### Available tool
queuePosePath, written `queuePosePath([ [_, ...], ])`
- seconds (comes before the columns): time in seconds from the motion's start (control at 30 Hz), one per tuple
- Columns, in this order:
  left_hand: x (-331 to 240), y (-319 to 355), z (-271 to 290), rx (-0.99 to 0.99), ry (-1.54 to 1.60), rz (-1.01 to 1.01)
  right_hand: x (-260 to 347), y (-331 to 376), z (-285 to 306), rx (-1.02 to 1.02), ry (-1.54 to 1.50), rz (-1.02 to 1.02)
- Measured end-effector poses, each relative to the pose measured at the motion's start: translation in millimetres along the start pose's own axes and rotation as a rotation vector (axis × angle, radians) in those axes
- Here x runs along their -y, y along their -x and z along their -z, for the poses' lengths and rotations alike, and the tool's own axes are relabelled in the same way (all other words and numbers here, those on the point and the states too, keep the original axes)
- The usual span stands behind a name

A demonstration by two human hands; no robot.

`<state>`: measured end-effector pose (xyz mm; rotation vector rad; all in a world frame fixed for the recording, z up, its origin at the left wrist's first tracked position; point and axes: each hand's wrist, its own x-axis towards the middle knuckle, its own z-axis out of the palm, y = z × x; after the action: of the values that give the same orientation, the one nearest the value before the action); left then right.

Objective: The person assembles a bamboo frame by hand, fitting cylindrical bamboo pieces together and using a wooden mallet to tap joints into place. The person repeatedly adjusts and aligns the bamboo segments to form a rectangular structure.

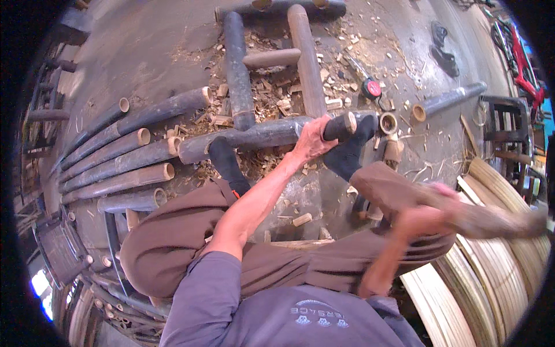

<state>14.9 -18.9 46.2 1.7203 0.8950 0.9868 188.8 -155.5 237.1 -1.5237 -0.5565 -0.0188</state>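
My left hand is wrapped round a short dark bamboo piece, whose pale cut end faces up and to the right. This piece stands at the near crosspiece of a bamboo frame; how the two join is hidden by my fingers. My feet in black socks rest by the crosspiece on either side of that hand. Off to the right, above my knee, my right hand is closed on a thick wooden club. Both are smeared by motion.
Several bamboo poles lie at the left. Wood chips litter the floor round the frame. A red tape measure and another bamboo pole lie beyond. Split bamboo strips are stacked at my right, near a dark stool.
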Motion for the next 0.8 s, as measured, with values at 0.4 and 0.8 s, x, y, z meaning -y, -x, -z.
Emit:
queuePosePath([
  [0.4, 35, 9, -7, -0.016, -0.279, -0.003, 4, -44, -10, 0.047, 0.126, 0.007],
  [0.8, 37, 13, -1, 0.025, -0.389, 0.0, -34, 13, -17, 0.172, 0.06, -0.233],
])
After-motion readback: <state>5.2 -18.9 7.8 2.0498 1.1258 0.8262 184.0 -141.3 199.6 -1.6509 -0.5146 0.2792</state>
